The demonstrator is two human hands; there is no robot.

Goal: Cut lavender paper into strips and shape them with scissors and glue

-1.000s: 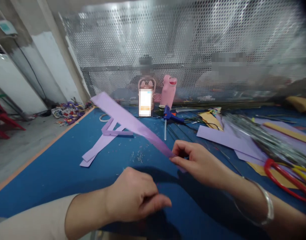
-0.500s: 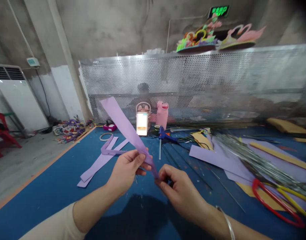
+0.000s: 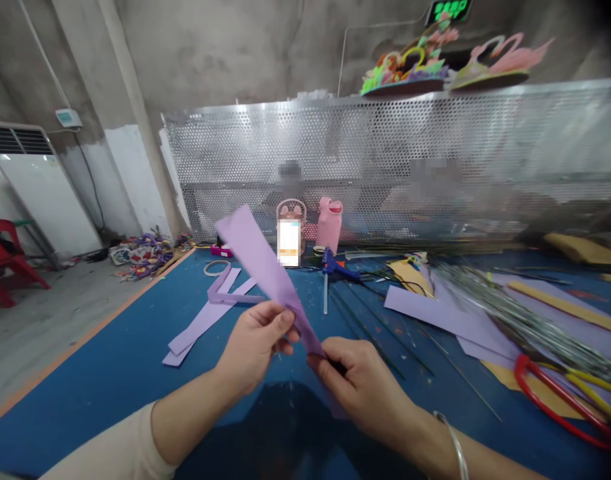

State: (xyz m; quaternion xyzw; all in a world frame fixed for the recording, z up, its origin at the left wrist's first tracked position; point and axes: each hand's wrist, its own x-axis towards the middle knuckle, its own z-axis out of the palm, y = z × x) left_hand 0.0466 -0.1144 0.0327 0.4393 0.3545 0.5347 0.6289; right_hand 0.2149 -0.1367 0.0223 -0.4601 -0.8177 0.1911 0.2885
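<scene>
Purple strip (image 3: pixel 265 260) aloft mid-scene, tilted over blue surface (image 3: pixel 110 387), far end raised leftward. Pinched partway along by left hand (image 3: pixel 250 343), thumb on top; pinched again, nearer, by right hand (image 3: pixel 358 373). Left, loose purple strips (image 3: pixel 188 340); far middle, blue glue gun (image 3: pixel 340 268); right, red handle (image 3: pixel 521 371).

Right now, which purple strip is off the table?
The raised strip, pinched by the left hand and right hand; the other purple strips lie on the blue table.
</scene>
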